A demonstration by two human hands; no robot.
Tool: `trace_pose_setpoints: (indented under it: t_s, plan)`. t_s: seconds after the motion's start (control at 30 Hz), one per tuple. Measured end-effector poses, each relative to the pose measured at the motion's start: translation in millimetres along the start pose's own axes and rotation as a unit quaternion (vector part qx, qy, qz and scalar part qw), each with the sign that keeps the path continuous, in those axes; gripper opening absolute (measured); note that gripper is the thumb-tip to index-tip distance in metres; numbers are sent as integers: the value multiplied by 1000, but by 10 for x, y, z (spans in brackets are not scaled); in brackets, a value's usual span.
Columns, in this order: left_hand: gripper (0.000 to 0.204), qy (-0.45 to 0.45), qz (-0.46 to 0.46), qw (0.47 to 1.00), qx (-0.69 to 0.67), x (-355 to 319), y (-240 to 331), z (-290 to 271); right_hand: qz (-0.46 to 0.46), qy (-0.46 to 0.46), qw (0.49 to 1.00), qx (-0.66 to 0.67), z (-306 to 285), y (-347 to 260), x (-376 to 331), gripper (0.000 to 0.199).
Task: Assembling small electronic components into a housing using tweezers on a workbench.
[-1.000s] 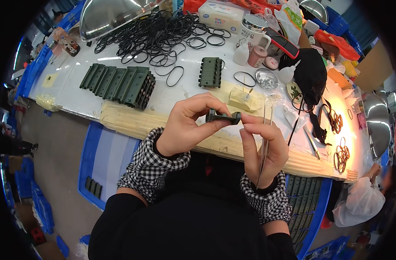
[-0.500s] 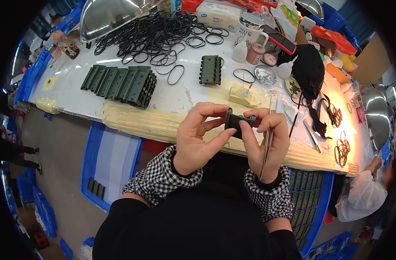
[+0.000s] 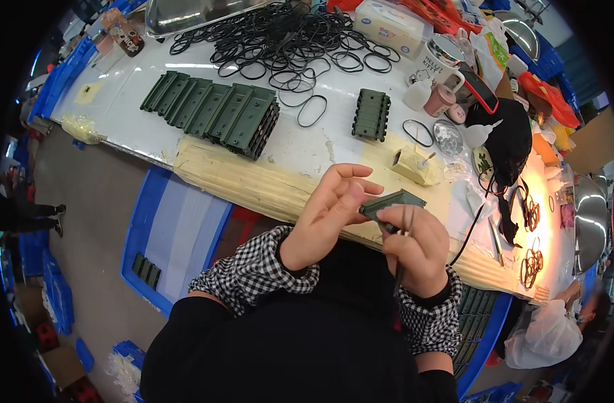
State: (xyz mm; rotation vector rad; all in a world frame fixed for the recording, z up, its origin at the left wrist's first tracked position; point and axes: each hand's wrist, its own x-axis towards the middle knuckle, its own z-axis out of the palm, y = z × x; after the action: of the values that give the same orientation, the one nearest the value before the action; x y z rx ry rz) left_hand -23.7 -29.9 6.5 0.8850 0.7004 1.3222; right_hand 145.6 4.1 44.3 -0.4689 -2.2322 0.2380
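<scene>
Above the table's front edge, both hands are at a dark green ribbed plastic part, now tilted. My left hand has its fingers round the part's left end, index finger raised. My right hand pinches the right side with thumb and fingers. Metal tweezers are also in the right hand, partly hidden by its fingers. Beyond my hands, a similar green part lies on the table. Farther left stands a row of stacked green parts.
A heap of black rubber rings covers the table's back. A yellow-taped block with a metal pin sits right of centre, near a mug. Blue trays with green parts stand below on both sides. A person in white is at right.
The green part has been turned from facing level to tilted, showing a smoother face. My right hand has rotated and the tweezers with it. The view has swung, so the table sits farther right.
</scene>
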Motion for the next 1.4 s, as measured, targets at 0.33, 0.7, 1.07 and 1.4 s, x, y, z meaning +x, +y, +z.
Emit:
trace_pose_setpoints:
  t_s: [0.33,0.7,1.07,1.4]
  plan:
    - [52,-161,-261,940,-149,-234,148,-415,-156,-49,976,145,59,-200,346,36]
    - [58,233,175,916,278,-180,1196,-910,117,57,988,83,-189,48,30,41]
    - [45,303,120,658,679,344,1166,-1518,108,49,992,52,-190,199,-96,34]
    - [39,137,289,673,667,958,313,-369,94,88,992,4,-271,273,30,32]
